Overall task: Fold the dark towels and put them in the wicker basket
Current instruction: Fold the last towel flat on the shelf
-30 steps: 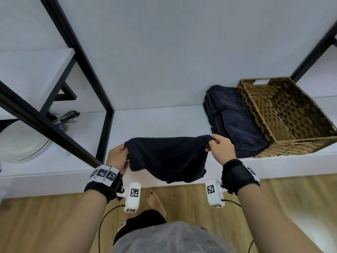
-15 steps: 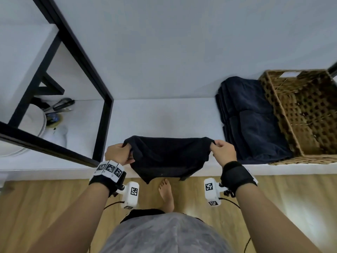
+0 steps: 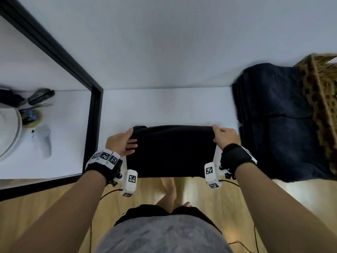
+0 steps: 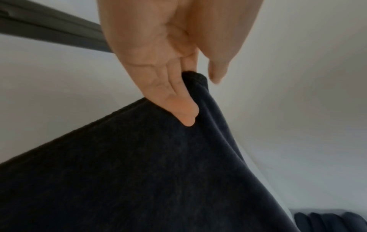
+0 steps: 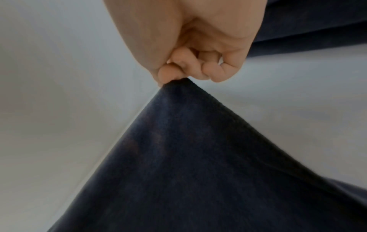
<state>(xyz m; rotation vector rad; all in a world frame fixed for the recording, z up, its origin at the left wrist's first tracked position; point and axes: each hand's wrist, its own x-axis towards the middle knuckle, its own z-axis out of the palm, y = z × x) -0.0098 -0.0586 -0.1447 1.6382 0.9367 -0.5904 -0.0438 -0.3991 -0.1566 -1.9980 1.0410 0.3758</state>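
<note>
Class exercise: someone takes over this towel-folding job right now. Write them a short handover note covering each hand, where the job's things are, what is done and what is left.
Left hand: holds the left top corner of the dark towel.
Right hand: pinches the right top corner.
The towel is stretched between both hands over the white shelf, its lower edge hanging past the shelf front.
A stack of dark towels lies to the right, beside the wicker basket.
Done: this towel is picked up and spread out.
Left: fold it, then put the towels in the basket.
</note>
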